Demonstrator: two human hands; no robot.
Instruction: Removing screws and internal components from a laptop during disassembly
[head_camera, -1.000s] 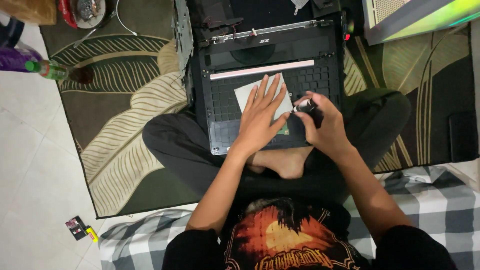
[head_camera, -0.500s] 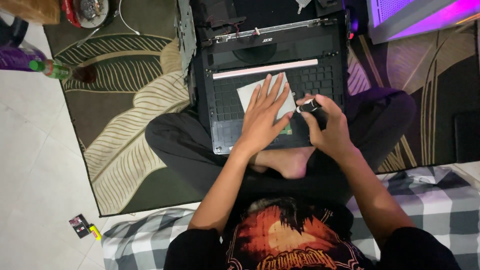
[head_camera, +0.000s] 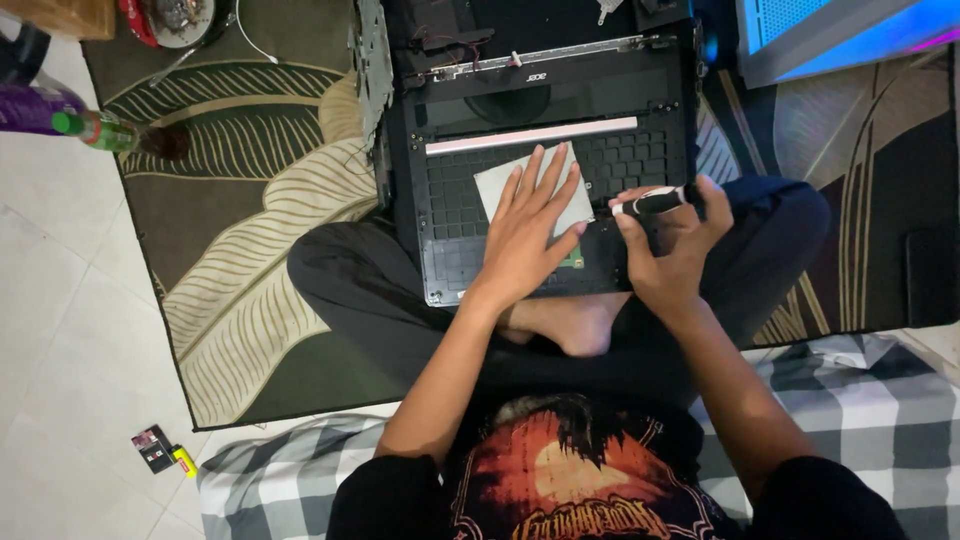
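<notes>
A black laptop shell (head_camera: 460, 250), turned over with its inside exposed, rests on my crossed legs. My left hand (head_camera: 530, 235) lies flat with fingers spread on a grey rectangular plate (head_camera: 495, 185) in the middle of the shell. My right hand (head_camera: 672, 250) grips a black tool with a white tip (head_camera: 650, 202), held sideways with the tip pointing left at the plate's right edge. A pale pink strip (head_camera: 530, 136) runs across the shell above the plate.
A leaf-patterned rug (head_camera: 250, 260) covers the floor under me. A green bottle (head_camera: 95, 130) lies at the rug's left edge. A checked cloth (head_camera: 860, 400) is at the bottom. A lit computer case (head_camera: 840, 30) stands top right. A small card (head_camera: 155, 448) lies on the tiles.
My right hand has moved slightly right and turned the tool more level. The glow on the case top right shifted from green to purple to blue. My left hand stays on the plate.
</notes>
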